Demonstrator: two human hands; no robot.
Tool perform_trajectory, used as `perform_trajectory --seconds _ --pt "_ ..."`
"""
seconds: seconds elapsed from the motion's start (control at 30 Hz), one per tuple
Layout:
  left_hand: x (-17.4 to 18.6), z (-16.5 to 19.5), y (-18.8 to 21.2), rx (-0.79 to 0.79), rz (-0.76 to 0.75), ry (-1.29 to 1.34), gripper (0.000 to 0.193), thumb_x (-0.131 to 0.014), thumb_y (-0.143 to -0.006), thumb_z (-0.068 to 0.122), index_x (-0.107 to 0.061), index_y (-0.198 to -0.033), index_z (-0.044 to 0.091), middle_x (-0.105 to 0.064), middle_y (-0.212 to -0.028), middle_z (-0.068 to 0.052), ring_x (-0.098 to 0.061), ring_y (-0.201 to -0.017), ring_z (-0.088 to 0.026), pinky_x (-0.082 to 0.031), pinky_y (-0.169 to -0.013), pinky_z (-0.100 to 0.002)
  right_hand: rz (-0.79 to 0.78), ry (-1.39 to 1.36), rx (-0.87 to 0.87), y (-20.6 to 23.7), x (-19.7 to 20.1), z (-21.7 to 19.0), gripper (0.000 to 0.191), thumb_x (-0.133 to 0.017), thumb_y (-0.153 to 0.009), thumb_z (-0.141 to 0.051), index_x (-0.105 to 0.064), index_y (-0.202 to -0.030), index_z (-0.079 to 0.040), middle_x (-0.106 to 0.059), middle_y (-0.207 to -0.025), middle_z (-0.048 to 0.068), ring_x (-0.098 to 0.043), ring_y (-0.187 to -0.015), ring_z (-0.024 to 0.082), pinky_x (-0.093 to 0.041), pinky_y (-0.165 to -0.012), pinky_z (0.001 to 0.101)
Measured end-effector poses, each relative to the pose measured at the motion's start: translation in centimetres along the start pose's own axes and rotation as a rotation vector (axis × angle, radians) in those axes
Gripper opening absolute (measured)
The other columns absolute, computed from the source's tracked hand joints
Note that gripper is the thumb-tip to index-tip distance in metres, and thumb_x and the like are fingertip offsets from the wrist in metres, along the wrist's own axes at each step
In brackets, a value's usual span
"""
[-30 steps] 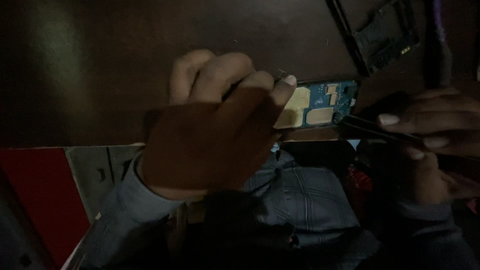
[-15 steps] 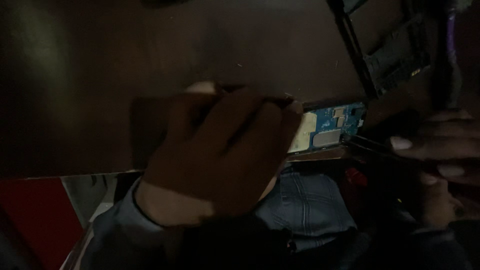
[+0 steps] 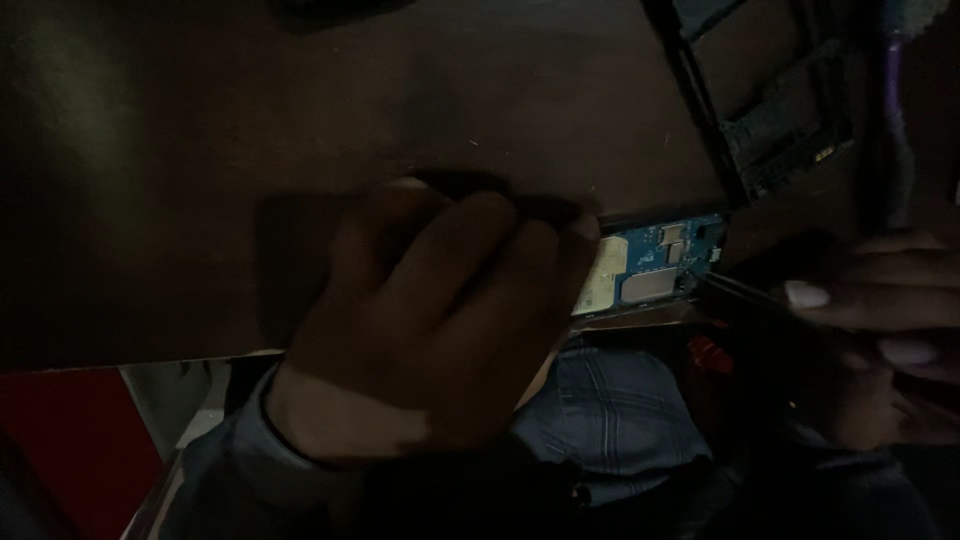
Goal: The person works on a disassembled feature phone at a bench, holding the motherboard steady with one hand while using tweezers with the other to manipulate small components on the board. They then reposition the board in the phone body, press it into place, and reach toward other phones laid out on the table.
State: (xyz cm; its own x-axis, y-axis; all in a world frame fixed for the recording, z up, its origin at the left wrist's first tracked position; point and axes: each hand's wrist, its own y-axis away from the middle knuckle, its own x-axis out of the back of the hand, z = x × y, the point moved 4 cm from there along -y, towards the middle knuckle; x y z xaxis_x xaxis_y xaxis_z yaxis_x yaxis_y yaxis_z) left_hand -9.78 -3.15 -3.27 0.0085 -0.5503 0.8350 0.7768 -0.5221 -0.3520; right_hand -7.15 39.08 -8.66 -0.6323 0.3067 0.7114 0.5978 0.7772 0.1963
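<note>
Head view: my left hand (image 3: 430,330) clamps the opened phone (image 3: 655,265) at the table edge (image 3: 200,355). Right of the phone, my right hand (image 3: 880,320) pinches tweezers (image 3: 745,290) at its blue board; the next move likely needs a steady tip.

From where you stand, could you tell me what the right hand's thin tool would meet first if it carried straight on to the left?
Most likely the blue circuit board: the tool in the right hand already points at its right edge, though depth is unclear in the dark.
</note>
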Motion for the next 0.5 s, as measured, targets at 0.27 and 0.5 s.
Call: perform_trajectory --seconds 0.27,0.5 --pt "-0.2 -0.1 0.2 -0.053 0.01 -0.026 0.033 -0.066 -0.108 0.027 -0.073 -0.132 0.004 -0.064 -0.117 -0.007 -0.057 -0.115 -0.026 -0.046 -0.1 -0.051 -0.227 -0.153 -0.041 2.1 -0.8 3.3 0.041 -0.038 -0.106 -0.022 -0.05 -0.141 -0.003 -0.065 -0.135 0.005 -0.071 -0.117 0.008 -0.06 -0.093 0.0223" --pt "-0.2 -0.1 0.1 -0.065 0.002 -0.033 0.037 -0.066 -0.108 0.029 -0.072 -0.135 0.004 -0.064 -0.119 -0.008 -0.057 -0.117 -0.026 -0.045 -0.101 -0.05 -0.39 -0.069 0.136 -0.2 0.4 1.4 0.048 -0.039 -0.099 -0.028 -0.046 -0.141 -0.006 -0.06 -0.138 0.01 -0.064 -0.123 0.019 -0.054 -0.099 0.0327"
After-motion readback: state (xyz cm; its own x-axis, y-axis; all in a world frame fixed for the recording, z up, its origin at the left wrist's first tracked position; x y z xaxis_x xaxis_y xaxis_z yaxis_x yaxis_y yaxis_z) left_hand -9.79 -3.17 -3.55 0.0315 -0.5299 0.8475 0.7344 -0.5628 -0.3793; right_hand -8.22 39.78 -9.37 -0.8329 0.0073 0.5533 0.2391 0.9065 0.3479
